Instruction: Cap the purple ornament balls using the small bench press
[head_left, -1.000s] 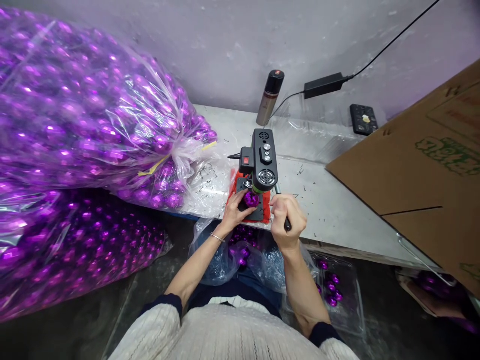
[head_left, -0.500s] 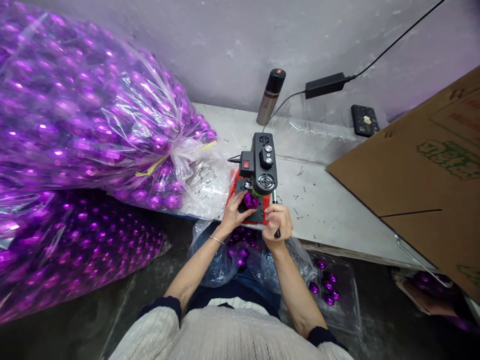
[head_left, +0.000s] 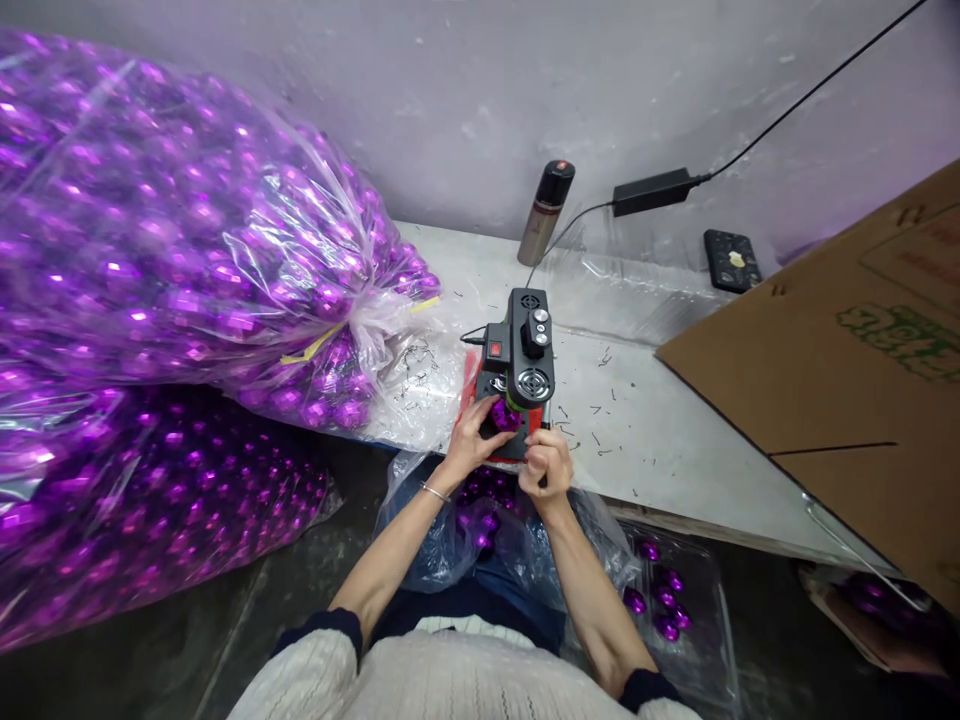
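My left hand (head_left: 470, 440) grips a shiny purple faceted ball (head_left: 505, 414) between thumb and fingers. The ball rests on the dark base plate (head_left: 511, 447) of a small black drill press (head_left: 530, 350), right under its head; the bit is hidden. To the right of the base, my right hand (head_left: 547, 466) is closed in a fist around the press's lever handle (head_left: 546, 413), most of which the fingers cover. A red sheet (head_left: 470, 375) lies under the press. More purple balls (head_left: 486, 525) sit in a clear plastic bag across my lap.
Large clear bags of purple balls (head_left: 180, 240) crowd the left side. Behind the press stand a spray can (head_left: 546, 212), a black power adapter (head_left: 652, 190) and a phone (head_left: 732, 260). A cardboard box (head_left: 847, 380) leans at right. Below the table edge, a clear tray (head_left: 712, 610) holds several balls.
My right fist has turned on the lever; the black handle end that stuck out below it no longer shows. My left hand still holds the ball. The whole view has shifted slightly.
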